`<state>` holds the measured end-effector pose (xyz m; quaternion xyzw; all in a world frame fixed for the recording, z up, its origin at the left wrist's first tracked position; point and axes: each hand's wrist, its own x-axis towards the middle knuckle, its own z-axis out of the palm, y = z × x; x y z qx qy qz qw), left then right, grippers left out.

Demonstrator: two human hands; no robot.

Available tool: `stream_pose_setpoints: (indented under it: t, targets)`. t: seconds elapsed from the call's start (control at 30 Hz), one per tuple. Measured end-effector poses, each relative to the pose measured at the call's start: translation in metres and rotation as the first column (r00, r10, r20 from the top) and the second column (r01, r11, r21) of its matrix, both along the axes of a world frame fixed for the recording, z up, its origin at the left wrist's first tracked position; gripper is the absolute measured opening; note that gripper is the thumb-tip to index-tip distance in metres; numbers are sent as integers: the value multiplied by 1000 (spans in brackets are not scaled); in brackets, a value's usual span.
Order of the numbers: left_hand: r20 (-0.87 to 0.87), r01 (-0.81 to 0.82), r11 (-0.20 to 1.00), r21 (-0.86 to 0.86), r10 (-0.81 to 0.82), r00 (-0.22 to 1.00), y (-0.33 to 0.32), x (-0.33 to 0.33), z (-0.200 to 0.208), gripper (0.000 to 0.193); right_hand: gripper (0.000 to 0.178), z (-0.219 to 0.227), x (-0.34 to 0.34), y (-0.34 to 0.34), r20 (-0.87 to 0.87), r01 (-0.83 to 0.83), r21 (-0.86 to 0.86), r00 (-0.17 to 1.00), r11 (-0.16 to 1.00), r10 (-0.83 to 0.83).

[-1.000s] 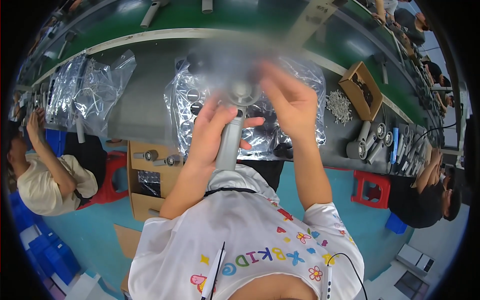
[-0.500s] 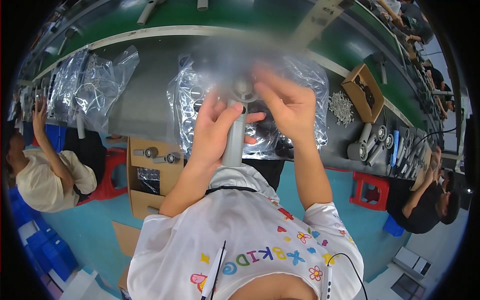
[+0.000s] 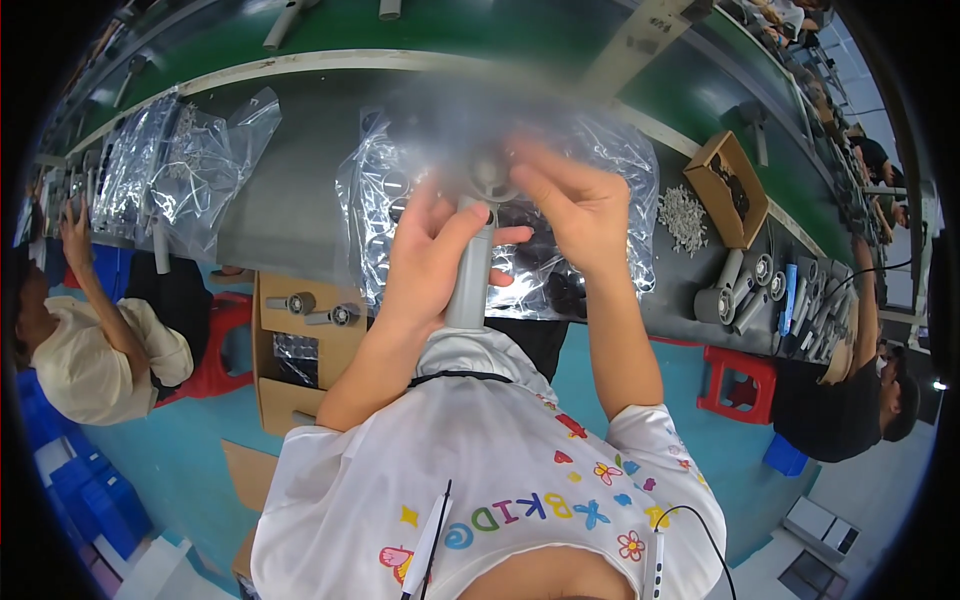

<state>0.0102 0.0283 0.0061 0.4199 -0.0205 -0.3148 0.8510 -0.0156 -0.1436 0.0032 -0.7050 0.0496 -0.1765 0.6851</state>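
Note:
A grey handheld fan (image 3: 469, 275) stands between my hands, its handle pointing down toward my waist and its round head (image 3: 491, 178) at the top. My left hand (image 3: 425, 245) is closed around the upper handle, the thumb lying along the front near a small dark spot. My right hand (image 3: 583, 215) has its thumb and bent fingers at the right side of the round head. A hazy smear covers the area above the head, so the right fingertips are partly hidden. Beneath the hands lies a clear plastic bag (image 3: 375, 215) with dark round parts in it.
To the right are a pile of small pale pieces (image 3: 683, 218), an open cardboard box (image 3: 727, 190) and several grey fan bodies (image 3: 714, 304). A carton (image 3: 285, 340) with fan parts stands left of me. Co-workers (image 3: 100, 350) sit at both sides. Beyond runs a green conveyor (image 3: 350, 28).
Both hands keep their hold on the fan, with the round head's face looking slightly different. Handles on the conveyor have shifted left. The co-worker at the right has raised an arm.

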Motion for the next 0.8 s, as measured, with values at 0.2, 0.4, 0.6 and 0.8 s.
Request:
stream_pose_setpoints:
  t: [0.2,0.4,0.6,0.8]
  targets:
    - [-10,11,1000,6,-11,1000,2,2,-1,55,28,5,0,-5,-49,-66,-34,997,997,65]
    - [40,8,999,44,-10,999,0,2,4,55,28,7,0,-5,2,-80,-101,997,992,81]
    - [63,6,998,56,-10,998,1,1,2,55,22,5,1,-8,106,-53,-273,991,961,84]
    - [133,-6,997,72,-4,991,1,-3,-1,57,21,16,-5,-7,82,-41,-463,993,885,89]
